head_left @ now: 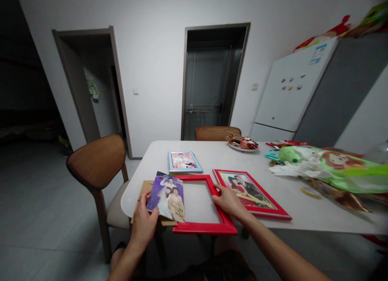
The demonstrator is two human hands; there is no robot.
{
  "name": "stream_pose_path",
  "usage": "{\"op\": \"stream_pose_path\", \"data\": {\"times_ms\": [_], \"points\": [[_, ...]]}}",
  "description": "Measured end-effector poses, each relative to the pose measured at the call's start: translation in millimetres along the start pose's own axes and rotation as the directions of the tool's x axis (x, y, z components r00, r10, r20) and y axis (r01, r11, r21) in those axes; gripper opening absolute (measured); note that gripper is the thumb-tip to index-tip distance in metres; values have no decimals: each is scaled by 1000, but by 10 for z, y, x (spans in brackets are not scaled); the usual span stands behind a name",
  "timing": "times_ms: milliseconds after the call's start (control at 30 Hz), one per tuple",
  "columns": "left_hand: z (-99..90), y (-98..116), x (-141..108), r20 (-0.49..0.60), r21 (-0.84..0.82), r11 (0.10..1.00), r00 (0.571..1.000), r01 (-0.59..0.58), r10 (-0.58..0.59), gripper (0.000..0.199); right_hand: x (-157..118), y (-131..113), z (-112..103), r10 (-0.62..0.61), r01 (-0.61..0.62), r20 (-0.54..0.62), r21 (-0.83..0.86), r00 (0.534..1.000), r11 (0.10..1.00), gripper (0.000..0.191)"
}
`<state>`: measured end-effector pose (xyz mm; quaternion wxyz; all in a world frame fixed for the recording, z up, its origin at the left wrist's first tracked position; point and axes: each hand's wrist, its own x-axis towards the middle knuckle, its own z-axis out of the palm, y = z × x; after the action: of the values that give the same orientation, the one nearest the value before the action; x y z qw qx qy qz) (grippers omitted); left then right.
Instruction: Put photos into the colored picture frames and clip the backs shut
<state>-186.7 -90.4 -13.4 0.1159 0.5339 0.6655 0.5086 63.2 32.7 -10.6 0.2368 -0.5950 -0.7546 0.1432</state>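
Observation:
My left hand (144, 216) grips a photo (167, 197) by its left edge, thumb on the front. The photo shows people in wedding clothes on a purple ground and covers the left side of a red picture frame (206, 228). Under the photo, a brown backing board (146, 187) sticks out at the left. My right hand (227, 199) is closed on the right side of the red frame, its fingertips curled over the inner edge. Through the frame's opening the white tabletop shows. A second red picture frame (253, 192), with a photo in it, lies just right of my right hand.
A light blue picture frame (184, 162) lies behind the red one. A plate (242, 145) of wrapped items stands at the table's far edge. Green bags and white tissue (303, 162) crowd the table's right side. Wooden chairs (98, 162) stand left and behind.

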Motion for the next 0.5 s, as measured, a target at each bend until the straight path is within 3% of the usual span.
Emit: {"op": "stream_pose_path", "data": {"times_ms": [133,300,500], "points": [[8,-162,-77,46,129,991,998,-48,43,36,15,46,115,-88,86,-8,-142,996,986,43],[1,-155,-91,78,331,934,991,-132,113,33,7,57,160,-138,136,6,-214,990,967,39],[-27,-163,-94,99,438,881,983,-181,152,31,-17,45,149,-137,140,29,-265,990,954,32]]}}
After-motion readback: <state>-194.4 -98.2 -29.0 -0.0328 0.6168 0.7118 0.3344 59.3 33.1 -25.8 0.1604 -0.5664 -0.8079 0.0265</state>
